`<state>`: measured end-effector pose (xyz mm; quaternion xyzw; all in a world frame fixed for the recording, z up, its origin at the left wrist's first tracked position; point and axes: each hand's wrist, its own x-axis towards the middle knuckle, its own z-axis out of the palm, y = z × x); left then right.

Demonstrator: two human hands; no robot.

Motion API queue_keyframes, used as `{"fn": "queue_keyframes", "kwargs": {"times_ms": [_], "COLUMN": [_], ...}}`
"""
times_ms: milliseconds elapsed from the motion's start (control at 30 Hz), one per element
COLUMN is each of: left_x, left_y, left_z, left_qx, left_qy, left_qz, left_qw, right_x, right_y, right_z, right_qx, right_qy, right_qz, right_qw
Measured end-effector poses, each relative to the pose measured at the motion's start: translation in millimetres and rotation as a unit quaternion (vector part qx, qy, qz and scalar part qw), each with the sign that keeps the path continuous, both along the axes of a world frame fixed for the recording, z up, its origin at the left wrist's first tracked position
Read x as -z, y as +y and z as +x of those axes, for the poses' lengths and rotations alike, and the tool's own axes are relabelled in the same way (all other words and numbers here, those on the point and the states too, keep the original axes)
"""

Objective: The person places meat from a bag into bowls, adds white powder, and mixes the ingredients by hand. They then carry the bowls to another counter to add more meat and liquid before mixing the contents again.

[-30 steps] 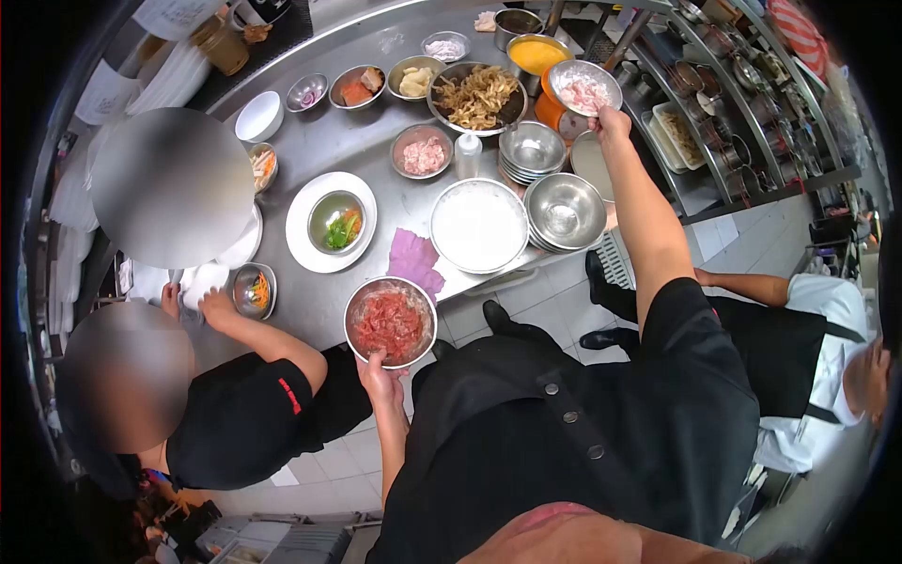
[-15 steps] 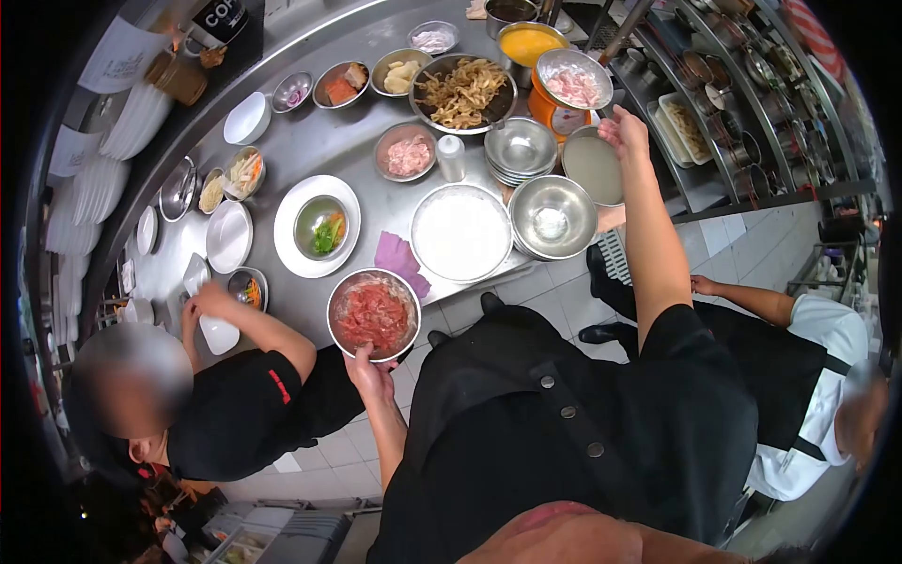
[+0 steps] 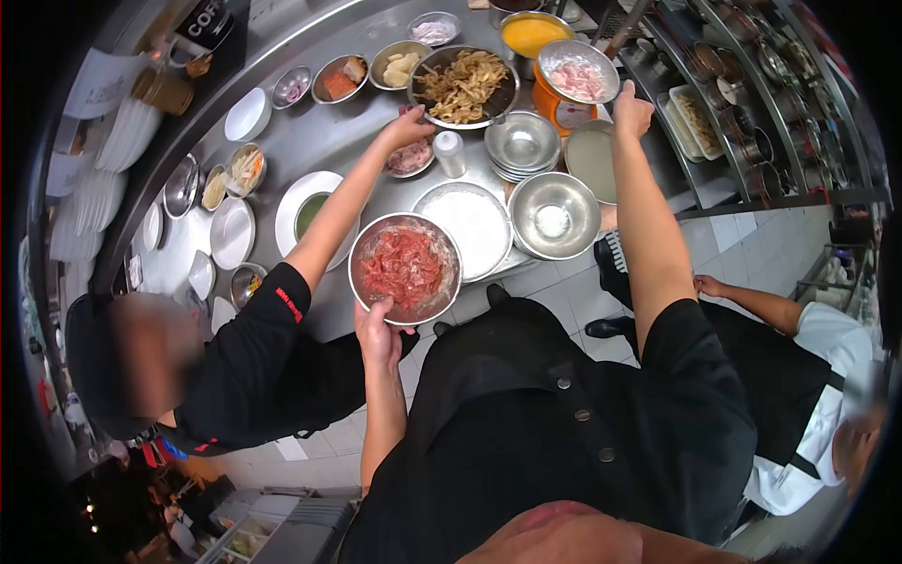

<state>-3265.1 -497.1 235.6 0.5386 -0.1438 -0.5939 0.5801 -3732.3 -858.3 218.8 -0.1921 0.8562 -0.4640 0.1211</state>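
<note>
My left hand (image 3: 378, 334) holds a metal bowl of raw red meat (image 3: 406, 263) from its near side, thumb over the rim, in front of the counter edge. Out to the right, my right hand (image 3: 632, 115) has its fingers closed at the rim of a metal bowl of pale raw meat (image 3: 576, 77). That bowl sits on an orange scale (image 3: 567, 113). Below the scale are a pot of cloudy liquid (image 3: 592, 160), stacked metal bowls (image 3: 521, 141) and an empty metal bowl (image 3: 554, 216). A round tray of white powder (image 3: 465, 226) lies just beyond the red meat.
A co-worker's hand (image 3: 404, 129) reaches across to the pan of brown strips (image 3: 465, 85) and a bowl of pink meat (image 3: 411, 160). A white squeeze bottle (image 3: 450, 155) stands nearby. Metal shelving (image 3: 752, 202) borders the right side. Another person (image 3: 799, 376) stands at right.
My left hand has brought the red meat bowl up and rightward. My right hand has risen to the scale bowl's rim, fingers closing. The co-worker's arm has swung across the counter from the left.
</note>
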Motion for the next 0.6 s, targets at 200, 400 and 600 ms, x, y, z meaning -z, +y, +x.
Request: {"fn": "queue_keyframes", "kwargs": {"times_ms": [200, 400, 600], "left_x": [-26, -46, -14], "left_y": [-36, -152, -305], "left_z": [-24, -104, -232], "left_qx": [0.084, 0.136, 0.177], "left_qy": [0.022, 0.002, -0.032], "left_qz": [0.000, -0.072, -0.029], "left_qw": [0.996, 0.988, 0.983], "right_x": [28, -11, -8], "right_y": [-17, 53, 235], "right_z": [-18, -6, -44], "right_qx": [-0.190, -0.159, -0.114], "right_qy": [-0.031, -0.157, -0.179], "right_qz": [0.050, -0.151, -0.178], "right_qw": [0.980, 0.963, 0.961]}}
